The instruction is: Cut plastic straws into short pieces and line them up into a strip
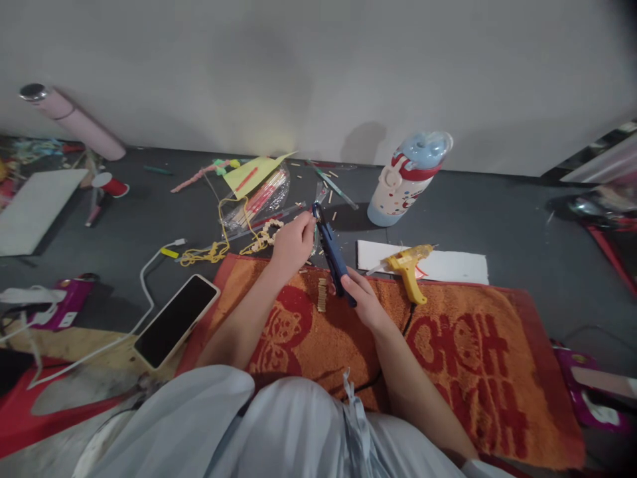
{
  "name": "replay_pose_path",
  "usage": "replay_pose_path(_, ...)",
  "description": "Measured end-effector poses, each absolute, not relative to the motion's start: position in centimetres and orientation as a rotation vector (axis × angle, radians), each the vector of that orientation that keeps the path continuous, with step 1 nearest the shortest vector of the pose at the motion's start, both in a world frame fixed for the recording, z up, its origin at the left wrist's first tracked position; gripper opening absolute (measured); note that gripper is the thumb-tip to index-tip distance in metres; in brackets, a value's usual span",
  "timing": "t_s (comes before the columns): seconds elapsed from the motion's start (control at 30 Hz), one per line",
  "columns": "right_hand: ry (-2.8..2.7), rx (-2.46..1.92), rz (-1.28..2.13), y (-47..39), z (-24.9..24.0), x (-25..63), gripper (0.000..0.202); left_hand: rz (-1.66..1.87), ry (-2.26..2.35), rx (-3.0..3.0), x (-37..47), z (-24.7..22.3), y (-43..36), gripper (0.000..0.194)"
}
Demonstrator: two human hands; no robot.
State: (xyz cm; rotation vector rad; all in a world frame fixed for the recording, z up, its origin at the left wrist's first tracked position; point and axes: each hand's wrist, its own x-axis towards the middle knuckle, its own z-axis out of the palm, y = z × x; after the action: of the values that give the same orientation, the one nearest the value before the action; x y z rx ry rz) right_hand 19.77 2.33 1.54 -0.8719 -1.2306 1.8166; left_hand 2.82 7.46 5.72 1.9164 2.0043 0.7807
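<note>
My right hand grips the lower end of a dark blue cutter-like hand tool, which slants up and to the left. At the tool's head, my left hand is closed in a pinch. Whatever lies between its fingertips is too small to make out. Just below the tool, a stack of short cut wooden sticks lies on an orange and red towel. More small stick pieces are scattered beyond the hands. A ring of pale beads or wood bits sits close to my left hand.
A yellow glue gun rests on a white board at right. Behind it stands a patterned water bottle. Yellow yarn, a plastic packet of sticks, a phone and a white cable lie leftward.
</note>
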Motion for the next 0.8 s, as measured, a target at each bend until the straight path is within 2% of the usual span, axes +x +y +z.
replay_pose_path(0.53,-1.188,-0.953,1.842,2.37,1.77,19.83,0.049,0.711,2.032,2.076,2.60,5.93,7.27,0.028)
replay_pose_path(0.8,-1.238,-0.904,1.831,2.44,1.49,19.92,0.039,0.683,2.013,2.123,2.31,5.81,7.29,0.027)
